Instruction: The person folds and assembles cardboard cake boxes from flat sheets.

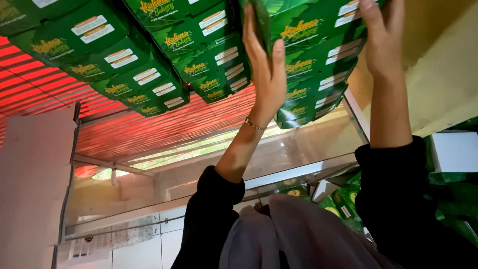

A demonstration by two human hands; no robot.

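head view, camera tilted so that the scene reads upside down. both arms reach away from the wearer to a flat green cardboard box with a leaf print point(308, 22), the end one of a stack of like boxes point(311, 92) that runs toward the top right edge of the picture. the left hand point(266, 65) lies flat along the box's left side, fingers straight and together, thumb spread onto the box's broad face; it presses on the box rather than closing round it. the right hand point(383, 37) lies against the far right side, fingers partly cut off by the picture's edge, so how far it wraps cannot be told. the box sits between the two palms, its long axis running from one hand to the other; both hands are about equally near. a thin metal bracelet point(254, 124) circles the left wrist; black sleeves point(211, 219) cover both forearms. two further rows of green boxes point(139, 74) lie to the left, each bearing a yellow emblem and small white rectangular labels. a red slatted surface point(45, 84) lies behind them, with a glass-fronted display case point(298, 149) nearer the wearer.
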